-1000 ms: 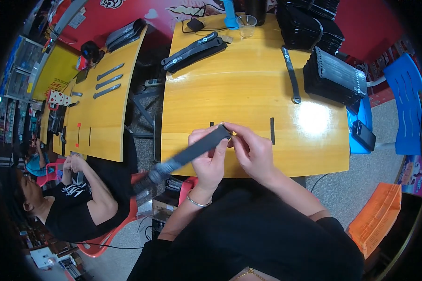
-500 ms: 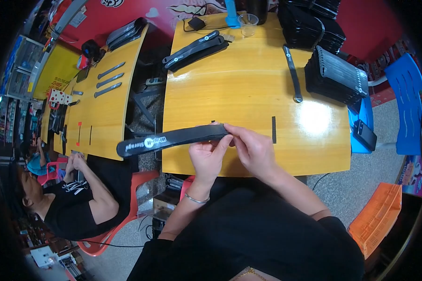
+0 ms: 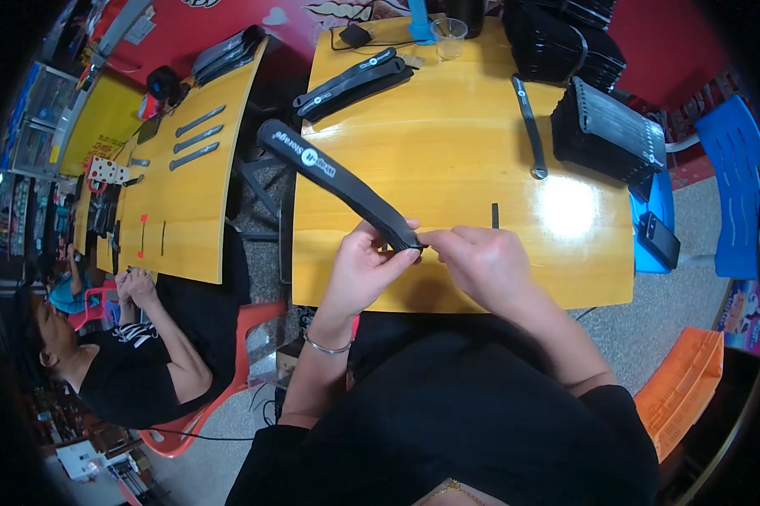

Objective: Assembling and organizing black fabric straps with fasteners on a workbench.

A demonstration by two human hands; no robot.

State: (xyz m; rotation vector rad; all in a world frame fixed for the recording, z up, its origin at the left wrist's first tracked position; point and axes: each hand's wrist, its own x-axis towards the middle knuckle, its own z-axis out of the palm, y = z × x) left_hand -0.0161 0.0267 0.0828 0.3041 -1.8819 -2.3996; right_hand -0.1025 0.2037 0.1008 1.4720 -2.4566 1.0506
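Observation:
A stack of long black straps (image 3: 346, 192) with white print near its rounded end is gripped at its near end by my left hand (image 3: 359, 271). From there it slants up and to the left, above the table. Closed in a pinch, my right hand (image 3: 491, 266) has its fingertips on the straps' near end, beside my left thumb. Its fingers partly cover what they pinch. Just beyond my right hand, a short black strip (image 3: 495, 216) lies on the yellow table (image 3: 447, 143).
A pile of straps (image 3: 354, 84) lies far left; a single strap (image 3: 529, 126) is right of centre. Strap stacks (image 3: 607, 131) stand at the right edge, near a blue chair (image 3: 730, 185). A clear cup (image 3: 449, 38) stands at the back. Another person (image 3: 144, 354) sits at the left table.
The straps have swung from nearly level to a steep slant, their printed end now higher. My right hand has shifted slightly right, still at their near end.

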